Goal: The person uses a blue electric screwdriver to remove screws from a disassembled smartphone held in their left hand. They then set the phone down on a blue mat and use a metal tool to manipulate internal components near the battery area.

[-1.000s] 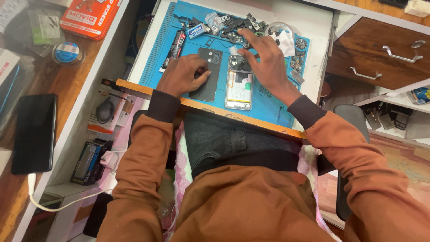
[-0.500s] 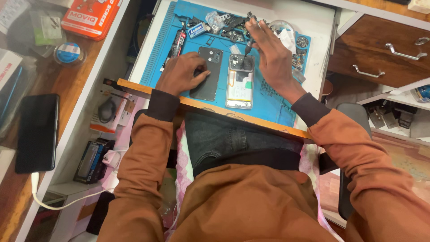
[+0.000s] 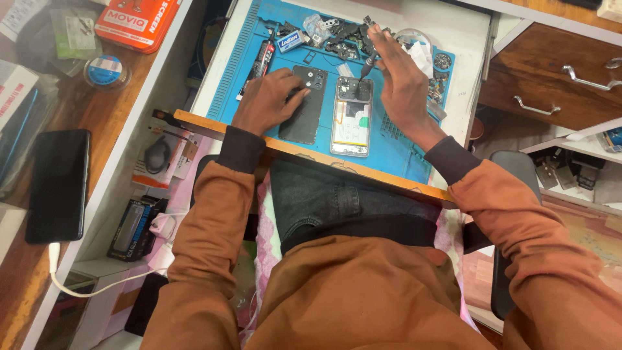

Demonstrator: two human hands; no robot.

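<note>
A: Since the earlier frame, my right hand [image 3: 403,87] has drawn back from the parts heap at the top of the frame and now stands over the opened phone [image 3: 352,116], fingers clamped on a thin screwdriver [image 3: 367,63].

B: Where does the tip sit?

A: At the upper end of the opened phone, near its camera block; whether it touches a screw I cannot tell. The phone lies face-down, its back removed, at centre of the blue mat [image 3: 259,39].

B: And the left hand?

A: My left hand [image 3: 269,100] has stayed put, lying flat, fingers loosely spread, on the dark back cover [image 3: 310,107] just left of the opened phone. It presses down and grips nothing.

B: Surroundings?

A: Loose parts [image 3: 337,32] crowd the upper edge of the mat; a dark tube [image 3: 259,61] lies at its upper left. A black phone [image 3: 58,185] with a white cable [image 3: 84,288] rests on the wooden worktop [image 3: 123,110] at the left of the frame; an orange box [image 3: 136,23] sits at upper left.
</note>
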